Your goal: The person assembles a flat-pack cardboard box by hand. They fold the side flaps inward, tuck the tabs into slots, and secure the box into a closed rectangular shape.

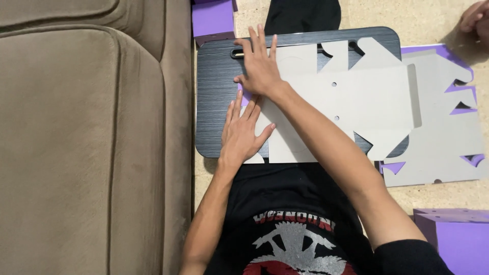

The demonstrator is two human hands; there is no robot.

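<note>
While both palms press flat, the fold beneath stays hidden.
2 hands — left hand (pixel 241 133), right hand (pixel 261 66) — fingers spread wide on 1 grey cardboard blank (pixel 356 97) atop 1 black lap tray (pixel 214 91).

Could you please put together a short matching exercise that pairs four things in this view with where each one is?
Things:
1. left hand
2. right hand
3. flat grey cardboard cutout
4. black lap desk

Places:
A. lying across the board and out over the floor to the right
B. flat on the cutout's left edge, nearer the body
C. on the floor beside the brown sofa
D. flat on the cutout's upper left part, near the board's handle slot

Pairs: 1-B, 2-D, 3-A, 4-C
</note>
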